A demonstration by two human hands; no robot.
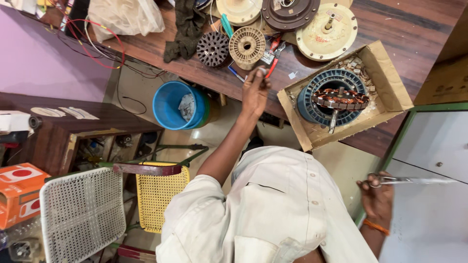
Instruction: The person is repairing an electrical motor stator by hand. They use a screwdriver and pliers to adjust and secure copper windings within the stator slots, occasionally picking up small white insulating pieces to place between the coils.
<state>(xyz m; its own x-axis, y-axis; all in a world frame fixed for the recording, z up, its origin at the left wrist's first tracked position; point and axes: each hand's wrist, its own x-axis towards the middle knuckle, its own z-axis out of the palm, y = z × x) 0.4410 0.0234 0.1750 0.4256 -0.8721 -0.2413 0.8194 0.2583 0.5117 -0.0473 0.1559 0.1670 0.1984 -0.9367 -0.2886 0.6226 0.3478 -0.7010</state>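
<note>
Left hand (256, 90) reaches forward, fingers pinched; right hand (376, 197) hangs low, fingers curled.

The left hand (255, 90) closes round something small and pale at the desk (404, 34) edge, too small to identify. The right hand (376, 197) grips scissors (409, 180) whose blades blur against the white surface. The top edge cuts off the round motor covers (287, 12). Scraps in the cardboard box (390, 83) are too small to make out.

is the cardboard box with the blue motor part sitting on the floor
No, the cardboard box holding the blue motor part sits on the wooden table, near its edge.
</note>
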